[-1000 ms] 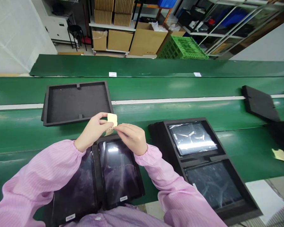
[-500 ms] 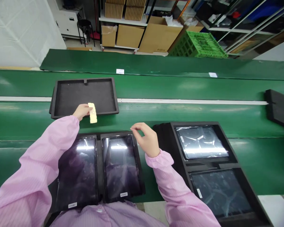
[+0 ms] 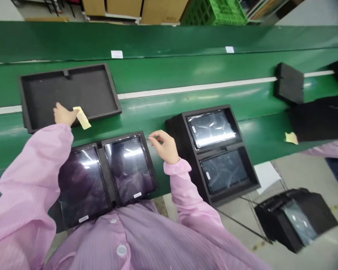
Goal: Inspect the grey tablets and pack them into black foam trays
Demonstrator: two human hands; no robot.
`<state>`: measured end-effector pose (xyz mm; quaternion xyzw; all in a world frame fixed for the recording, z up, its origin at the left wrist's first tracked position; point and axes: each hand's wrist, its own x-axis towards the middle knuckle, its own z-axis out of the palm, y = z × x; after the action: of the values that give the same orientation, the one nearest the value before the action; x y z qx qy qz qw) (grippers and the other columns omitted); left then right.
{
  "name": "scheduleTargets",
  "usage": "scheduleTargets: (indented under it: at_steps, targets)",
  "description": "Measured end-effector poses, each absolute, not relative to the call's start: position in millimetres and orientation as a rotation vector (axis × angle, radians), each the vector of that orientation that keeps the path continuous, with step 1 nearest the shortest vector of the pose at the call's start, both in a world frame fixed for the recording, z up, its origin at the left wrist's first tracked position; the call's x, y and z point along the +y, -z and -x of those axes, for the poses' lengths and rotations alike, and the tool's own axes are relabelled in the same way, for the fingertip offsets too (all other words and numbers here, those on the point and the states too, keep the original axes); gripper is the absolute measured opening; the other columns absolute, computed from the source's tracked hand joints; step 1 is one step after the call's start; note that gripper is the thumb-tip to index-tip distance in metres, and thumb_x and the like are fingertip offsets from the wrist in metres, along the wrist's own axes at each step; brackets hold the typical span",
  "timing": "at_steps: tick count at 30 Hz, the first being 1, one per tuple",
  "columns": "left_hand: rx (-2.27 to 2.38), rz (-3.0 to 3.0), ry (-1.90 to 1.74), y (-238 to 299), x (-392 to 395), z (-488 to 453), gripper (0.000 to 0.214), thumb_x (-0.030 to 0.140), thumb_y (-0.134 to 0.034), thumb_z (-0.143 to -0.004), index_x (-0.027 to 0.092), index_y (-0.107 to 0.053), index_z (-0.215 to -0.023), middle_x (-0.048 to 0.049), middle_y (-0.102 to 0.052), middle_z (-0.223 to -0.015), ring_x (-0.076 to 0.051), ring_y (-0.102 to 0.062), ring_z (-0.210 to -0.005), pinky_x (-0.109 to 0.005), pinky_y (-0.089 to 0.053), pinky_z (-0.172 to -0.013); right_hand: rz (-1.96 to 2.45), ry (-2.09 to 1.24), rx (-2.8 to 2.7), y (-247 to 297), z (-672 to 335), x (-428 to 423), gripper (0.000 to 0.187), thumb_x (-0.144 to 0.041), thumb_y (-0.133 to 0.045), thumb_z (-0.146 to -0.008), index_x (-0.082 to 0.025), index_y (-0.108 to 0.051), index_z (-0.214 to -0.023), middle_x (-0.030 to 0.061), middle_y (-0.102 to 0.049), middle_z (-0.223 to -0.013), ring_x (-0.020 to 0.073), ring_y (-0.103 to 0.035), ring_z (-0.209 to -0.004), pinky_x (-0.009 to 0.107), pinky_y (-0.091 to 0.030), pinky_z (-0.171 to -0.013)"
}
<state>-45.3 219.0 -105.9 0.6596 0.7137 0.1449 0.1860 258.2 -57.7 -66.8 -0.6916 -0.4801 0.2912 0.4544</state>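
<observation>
My left hand (image 3: 62, 114) pinches a small yellow strip of stickers (image 3: 82, 117) over the near rim of an empty black foam tray (image 3: 103, 75) on the green belt. My right hand (image 3: 163, 144) hovers at the upper right corner of the foam tray (image 3: 100, 139) in front of me, fingers pinched together on something I cannot make out. That near tray holds two glossy dark screens (image 3: 128, 167), each with a white label at its near edge.
To the right a black foam stack (image 3: 178, 125) carries two bagged screens. Another foam block (image 3: 289, 88) lies on the belt at far right, near a second person's pink sleeve (image 3: 326, 149) and a yellow slip (image 3: 291, 138). Black foam trays (image 3: 295, 221) sit on the floor.
The hands were together on the yellow strip. My left hand has carried it left over the empty tray; my right hand stays pinched by the screens. The view has tilted downward.
</observation>
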Motion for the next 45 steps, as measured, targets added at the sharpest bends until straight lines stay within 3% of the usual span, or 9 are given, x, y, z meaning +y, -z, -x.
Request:
scheduleTargets:
  at_steps: [3, 6, 13, 18, 25, 29, 32, 39, 45]
  targets:
    - [1.908, -2.026, -0.535, 69, 180, 19, 0.077, 0.045, -0.06, -0.086, 0.004, -0.033, -0.145, -0.0192, -0.042, -0.149, -0.039, -0.039, -0.139, -0.054, -0.031, -0.112, 1.777, -0.906, -1.001, 84, -258, -80, 0.019, -0.038, -0.063, -0.081, -0.02, -0.062, -0.08, 0.0004, -0.065, -0.076, 0.0114, -0.059, -0.055, 0.027, -0.05, -0.06]
    - [1.564, -2.31, -0.441, 41, 117, -16, 0.046, 0.037, -0.055, -0.087, 0.012, -0.061, -0.126, -0.0138, -0.061, -0.13, -0.034, -0.05, -0.127, -0.052, -0.034, -0.111, 1.78, -1.047, -0.829, 105, -250, -107, 0.028, -0.047, -0.064, -0.076, -0.019, -0.062, -0.079, -0.0002, -0.063, -0.072, 0.0117, -0.057, -0.057, 0.026, -0.049, -0.057]
    - [1.288, -2.432, -0.193, 79, 6, -66, 0.058, 0.046, -0.043, -0.093, 0.004, -0.059, -0.13, -0.0239, -0.057, -0.127, -0.037, -0.049, -0.122, -0.047, -0.036, -0.105, 1.785, -0.972, -0.787, 129, -225, -159, 0.027, -0.045, -0.06, -0.08, -0.018, -0.065, -0.076, 0.0028, -0.066, -0.08, 0.0144, -0.057, -0.069, 0.03, -0.05, -0.073]
    - [1.407, -2.376, -0.293, 99, 7, -77, 0.059, 0.052, -0.046, -0.091, 0.013, -0.059, -0.132, -0.0199, -0.058, -0.121, -0.037, -0.05, -0.119, -0.047, -0.033, -0.105, 1.82, -0.858, -0.811, 130, -208, -179, 0.021, -0.038, -0.056, -0.084, -0.02, -0.066, -0.078, 0.0037, -0.066, -0.083, 0.0168, -0.058, -0.074, 0.032, -0.048, -0.076]
    - [1.432, -2.287, -0.358, 94, 18, -80, 0.05, 0.057, -0.054, -0.085, 0.019, -0.069, -0.115, -0.0144, -0.067, -0.11, -0.034, -0.055, -0.11, -0.046, -0.036, -0.101, 1.914, -0.472, -0.834, 137, -168, -196, 0.016, -0.031, -0.052, -0.09, -0.02, -0.063, -0.092, 0.0093, -0.072, -0.103, 0.0228, -0.062, -0.104, 0.042, -0.042, -0.101]
    - [1.482, -2.288, -0.407, 94, 17, -80, 0.04, 0.054, -0.054, -0.086, 0.022, -0.073, -0.1, -0.0105, -0.07, -0.104, -0.031, -0.057, -0.106, -0.044, -0.036, -0.098, 2.01, -0.345, -0.917, 140, -147, -201, 0.038, -0.031, -0.062, -0.084, -0.02, -0.054, -0.12, 0.0115, -0.067, -0.122, 0.0264, -0.061, -0.117, 0.056, -0.023, -0.117]
    - [1.515, -2.281, -0.409, 95, 18, -83, 0.034, 0.052, -0.055, -0.085, 0.022, -0.071, -0.089, -0.0101, -0.07, -0.103, -0.032, -0.057, -0.107, -0.044, -0.037, -0.097, 2.006, -0.343, -0.898, 145, -141, -202, 0.043, -0.03, -0.062, -0.085, -0.02, -0.049, -0.124, 0.0122, -0.065, -0.129, 0.0272, -0.059, -0.124, 0.061, -0.017, -0.119]
    - [1.543, -2.228, -0.396, 81, 20, -90, 0.034, 0.054, -0.052, -0.086, 0.022, -0.064, -0.082, -0.0108, -0.072, -0.1, -0.032, -0.063, -0.1, -0.042, -0.041, -0.091, 1.84, -0.289, -0.788, 144, -141, -201, 0.046, -0.034, -0.068, -0.083, -0.02, -0.049, -0.123, 0.012, -0.07, -0.119, 0.0251, -0.062, -0.121, 0.057, -0.029, -0.118]
    - [1.586, -2.07, -0.589, 47, 21, -87, 0.044, 0.064, -0.057, -0.081, 0.022, -0.056, -0.068, -0.0027, -0.064, -0.072, -0.022, -0.06, -0.075, -0.032, -0.041, -0.074, 1.567, -0.406, -0.626, 104, -139, -201, 0.041, -0.026, -0.071, -0.081, -0.022, -0.052, -0.118, 0.0089, -0.071, -0.109, 0.0205, -0.068, -0.107, 0.044, -0.049, -0.104]
